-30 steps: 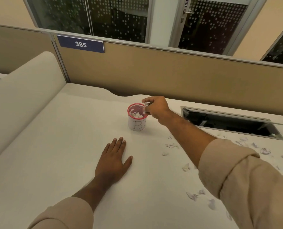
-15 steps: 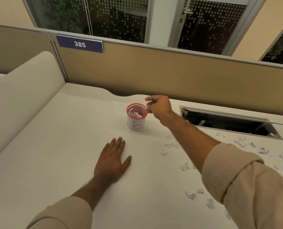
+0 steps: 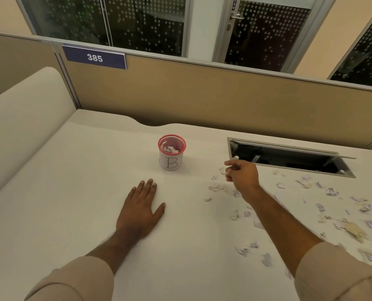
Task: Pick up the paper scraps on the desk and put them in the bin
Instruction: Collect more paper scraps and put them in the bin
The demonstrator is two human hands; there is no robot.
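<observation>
We see the left hand (image 3: 140,210) flat on the desk (image 3: 72,192), fingers straight. The right hand (image 3: 242,173) hangs over the paper scraps (image 3: 215,187), fingers curled; whether it pinches one, we cannot tell. The bin (image 3: 172,152) stands near, holding scraps.

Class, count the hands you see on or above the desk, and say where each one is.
2. The left hand lies flat on the desk, near the bin. The right hand is above the scraps, right of the bin.
</observation>
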